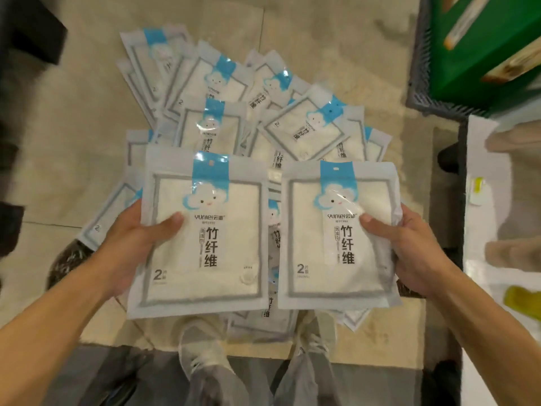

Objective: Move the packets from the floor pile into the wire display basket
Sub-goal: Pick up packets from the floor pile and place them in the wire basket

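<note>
A pile of white packets (222, 92) with blue cloud labels lies spread over the beige floor in front of me. My left hand (128, 244) grips one packet (205, 247) by its left edge, thumb on its front. My right hand (409, 247) grips a second packet (328, 253) by its right edge, thumb on top. Both packets are held flat above the pile, side by side, labels up. A dark wire basket (418, 83) stands at the upper right, with green boxes inside it.
My two shoes (205, 356) stand at the near edge of the pile. A white shelf unit (480, 259) with small goods runs down the right side. Dark shelving (26, 39) fills the left edge. A dark patterned mat (67, 262) lies under my left wrist.
</note>
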